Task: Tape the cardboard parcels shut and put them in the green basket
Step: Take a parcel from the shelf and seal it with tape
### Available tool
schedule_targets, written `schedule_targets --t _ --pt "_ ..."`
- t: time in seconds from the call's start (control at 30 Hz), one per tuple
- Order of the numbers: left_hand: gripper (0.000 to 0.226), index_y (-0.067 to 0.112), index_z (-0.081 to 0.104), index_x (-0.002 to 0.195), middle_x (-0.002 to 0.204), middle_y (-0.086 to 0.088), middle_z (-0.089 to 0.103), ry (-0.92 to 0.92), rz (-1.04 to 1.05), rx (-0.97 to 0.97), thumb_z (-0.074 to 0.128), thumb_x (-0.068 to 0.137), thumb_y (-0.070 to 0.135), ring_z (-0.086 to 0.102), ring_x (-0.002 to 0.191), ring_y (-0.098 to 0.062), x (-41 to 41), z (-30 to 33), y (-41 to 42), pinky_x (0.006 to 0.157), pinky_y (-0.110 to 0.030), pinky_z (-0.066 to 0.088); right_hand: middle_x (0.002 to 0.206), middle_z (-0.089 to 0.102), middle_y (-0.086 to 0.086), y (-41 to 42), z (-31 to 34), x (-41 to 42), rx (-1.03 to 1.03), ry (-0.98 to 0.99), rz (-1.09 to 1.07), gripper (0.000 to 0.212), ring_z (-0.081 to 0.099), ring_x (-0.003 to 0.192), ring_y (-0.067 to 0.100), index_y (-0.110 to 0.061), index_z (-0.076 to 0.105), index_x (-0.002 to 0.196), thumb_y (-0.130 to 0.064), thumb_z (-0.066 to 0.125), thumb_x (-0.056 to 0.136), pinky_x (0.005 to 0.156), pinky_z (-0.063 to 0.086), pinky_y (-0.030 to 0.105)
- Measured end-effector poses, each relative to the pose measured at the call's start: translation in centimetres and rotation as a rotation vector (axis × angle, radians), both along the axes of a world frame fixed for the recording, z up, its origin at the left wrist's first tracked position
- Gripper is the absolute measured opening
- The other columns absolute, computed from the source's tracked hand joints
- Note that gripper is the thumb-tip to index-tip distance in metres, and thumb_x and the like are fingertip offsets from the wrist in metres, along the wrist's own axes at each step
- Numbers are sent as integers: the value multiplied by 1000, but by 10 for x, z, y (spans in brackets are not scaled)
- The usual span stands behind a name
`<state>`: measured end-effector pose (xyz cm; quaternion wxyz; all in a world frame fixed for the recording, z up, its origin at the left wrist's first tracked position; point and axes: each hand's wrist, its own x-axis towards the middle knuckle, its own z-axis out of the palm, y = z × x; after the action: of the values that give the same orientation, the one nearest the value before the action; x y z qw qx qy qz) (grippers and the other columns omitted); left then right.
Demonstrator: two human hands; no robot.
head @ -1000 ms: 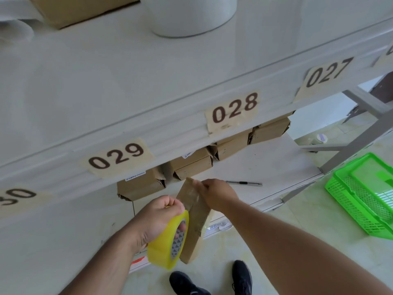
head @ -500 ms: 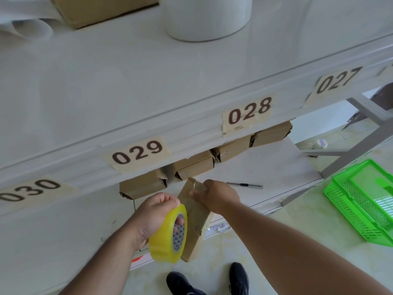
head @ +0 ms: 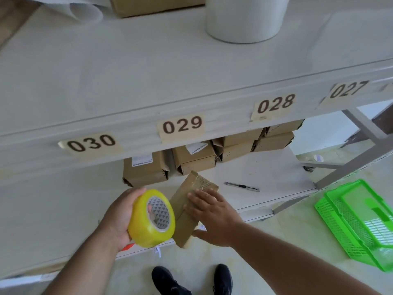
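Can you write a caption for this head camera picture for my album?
Left hand grips yellow tape while right hand holds a parcel below shelf 029, green basket on the floor.

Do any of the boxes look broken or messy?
Yes. The cardboard parcels on the lower shelf have torn, ragged corners and end flaps that gape open, not yet taped. The parcel under the right hand is tilted on the shelf edge, with wrinkled tape across its top end.
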<state>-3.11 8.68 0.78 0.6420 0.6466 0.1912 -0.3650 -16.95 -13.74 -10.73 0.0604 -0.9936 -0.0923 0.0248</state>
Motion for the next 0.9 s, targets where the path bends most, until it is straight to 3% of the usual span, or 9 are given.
schedule_targets --t 0.13,0.23,0.4,0.47,0.57,0.7,0.77,0.83,0.9 --pt "43 19 68 122 111 -18 67 -98 142 -76 77 83 36 71 87 -31 -1 9 32 88 -50 57 151 56 7 24 6 13 -22 -54 -234 76 54 136 32 -26 60 141 -71 69 80 106 50 52" --pt "41 20 69 122 122 -21 68 -124 217 -68 77 85 35 69 109 -42 -6 12 52 96 -58 54 136 64 7 36 14 31 9 -26 -330 66 62 117 31 -23 67 127 -57 84 74 93 55 48" --pt "8 23 68 101 116 -12 73 -278 274 10 65 96 16 67 109 -36 -25 20 56 95 -50 53 103 74 -7 23 12 35 25 -106 -317 25 66 88 23 -24 74 86 -17 88 66 77 55 35" --pt "10 24 66 102 113 -6 75 -334 265 46 67 96 16 66 115 -36 -31 19 57 102 -54 51 100 74 -7 18 24 37 17 -58 -353 25 65 87 22 -24 75 87 -18 89 67 76 54 33" --pt "39 32 63 115 113 6 75 -401 215 147 79 80 38 68 116 -24 -45 23 55 106 -54 50 125 67 -5 28 55 41 49 141 -304 22 57 115 22 -23 71 115 -31 67 96 95 49 35" --pt "56 39 52 127 120 18 70 -604 81 196 73 76 46 63 115 -1 -76 37 35 107 -35 45 93 73 -9 67 122 20 964 282 -524 32 65 84 9 -26 69 86 -48 55 104 87 56 41" --pt "50 43 47 133 123 23 67 -694 -1 165 73 90 46 60 118 3 -93 42 24 102 -26 43 91 75 0 89 141 5 1445 447 -537 47 70 86 16 -11 73 100 -56 57 103 96 56 49" --pt "47 44 44 139 127 26 64 -741 -33 128 60 95 43 59 119 6 -107 48 15 98 -17 43 92 66 10 100 143 -6 1569 451 -520 71 63 87 25 0 66 108 -69 64 93 94 53 60" --pt "51 42 40 146 129 24 64 -778 -52 137 53 98 34 63 101 11 -113 57 10 83 -7 46 87 57 16 100 150 -9 1574 356 -535 75 54 83 24 3 61 104 -69 68 86 79 48 53"
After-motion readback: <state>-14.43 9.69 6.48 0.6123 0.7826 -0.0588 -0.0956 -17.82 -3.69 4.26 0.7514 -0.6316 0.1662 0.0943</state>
